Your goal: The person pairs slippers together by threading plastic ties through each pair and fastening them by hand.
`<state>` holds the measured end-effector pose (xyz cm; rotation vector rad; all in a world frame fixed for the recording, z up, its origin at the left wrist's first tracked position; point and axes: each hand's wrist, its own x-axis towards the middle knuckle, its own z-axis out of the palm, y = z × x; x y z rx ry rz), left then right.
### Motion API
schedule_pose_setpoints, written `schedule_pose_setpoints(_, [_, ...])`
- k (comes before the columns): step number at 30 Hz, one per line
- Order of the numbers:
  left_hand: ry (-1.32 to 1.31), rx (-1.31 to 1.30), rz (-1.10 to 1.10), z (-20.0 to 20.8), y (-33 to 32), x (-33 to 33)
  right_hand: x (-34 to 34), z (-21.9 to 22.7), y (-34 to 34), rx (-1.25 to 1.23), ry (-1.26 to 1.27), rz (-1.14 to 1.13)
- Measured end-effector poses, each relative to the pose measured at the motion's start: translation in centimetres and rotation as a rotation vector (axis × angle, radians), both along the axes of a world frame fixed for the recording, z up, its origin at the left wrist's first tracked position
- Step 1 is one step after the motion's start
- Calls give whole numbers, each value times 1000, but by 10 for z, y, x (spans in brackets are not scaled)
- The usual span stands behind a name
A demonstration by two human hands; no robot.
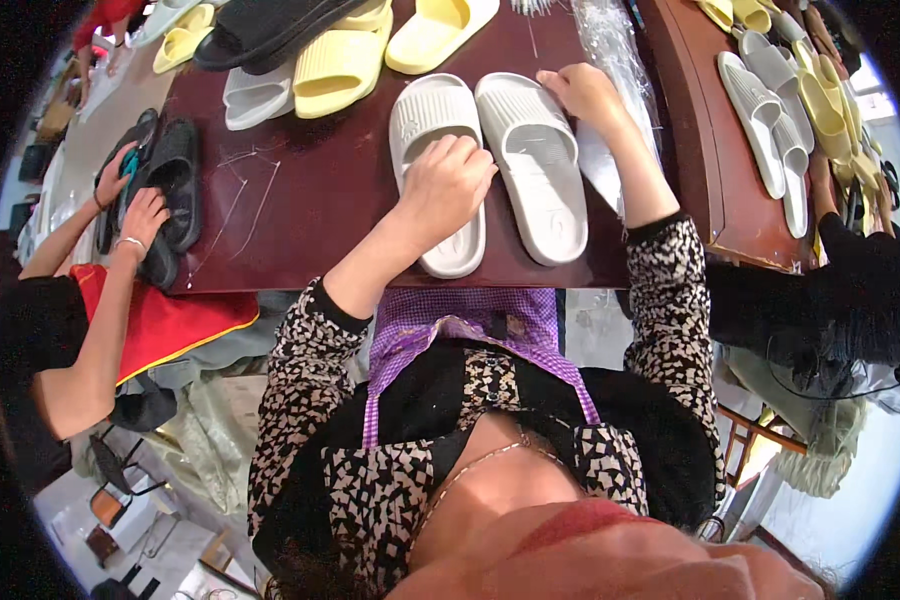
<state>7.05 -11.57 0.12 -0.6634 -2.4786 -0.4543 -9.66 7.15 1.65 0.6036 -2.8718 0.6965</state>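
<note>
A pair of light grey slide slippers lies side by side on the dark red table in front of me, toes pointing away. My left hand [444,190] is closed over the left slipper [457,252], its curled fingers at the rear edge of the ribbed strap; what they pinch, if anything, is hidden. My right hand [588,94] has its fingertips on the outer front edge of the strap of the right slipper [553,222], thumb and fingers drawn together there.
Yellow slippers [342,66], a black slipper [270,30] and a grey one [258,97] lie at the back left. Clear plastic wrap [613,60] runs along the right. At left, a co-worker's hands [146,212] handle dark slippers [178,170]. More slippers [755,110] stand on the right table.
</note>
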Motion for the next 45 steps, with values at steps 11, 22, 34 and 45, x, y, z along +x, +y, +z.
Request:
schedule_pose_setpoints(11, [94, 113, -10, -2, 10, 10, -21, 2, -19, -350, 20, 358])
schedule_pose_setpoints(22, [122, 140, -14, 4, 40, 20, -26, 19, -50, -90, -57, 665])
schedule_pose_setpoints(34, [266, 421, -37, 8, 46, 19, -7, 20, -21, -426, -39, 478])
schedule_pose_setpoints(45, [-641, 1230, -193, 41, 22, -65, 53, 42, -12, -532, 60, 519])
